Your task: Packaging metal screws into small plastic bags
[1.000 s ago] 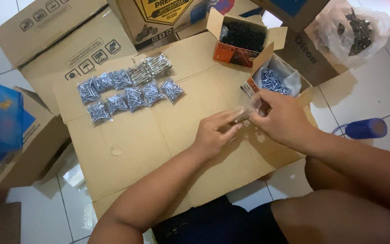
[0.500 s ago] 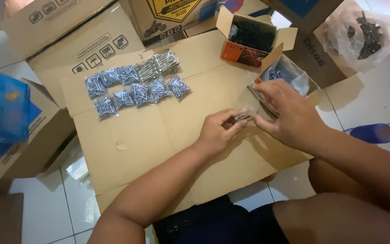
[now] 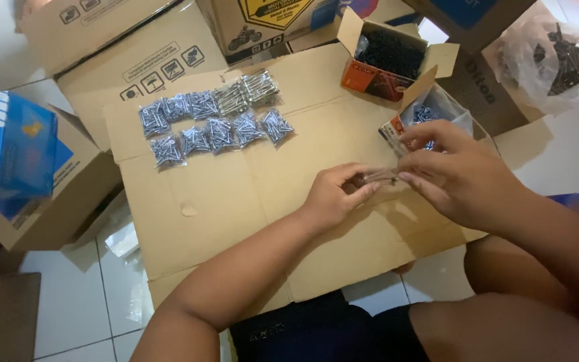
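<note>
Both hands pinch one small clear bag of screws [image 3: 378, 177]: left hand [image 3: 333, 196] steadying its end, right hand [image 3: 454, 175] closed around the other; filled packets [image 3: 212, 124] lie beyond the left hand.

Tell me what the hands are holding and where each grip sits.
Both hands hold one small clear bag of screws. The left hand pinches its left end, the right hand its right end, above the flattened cardboard.
</note>
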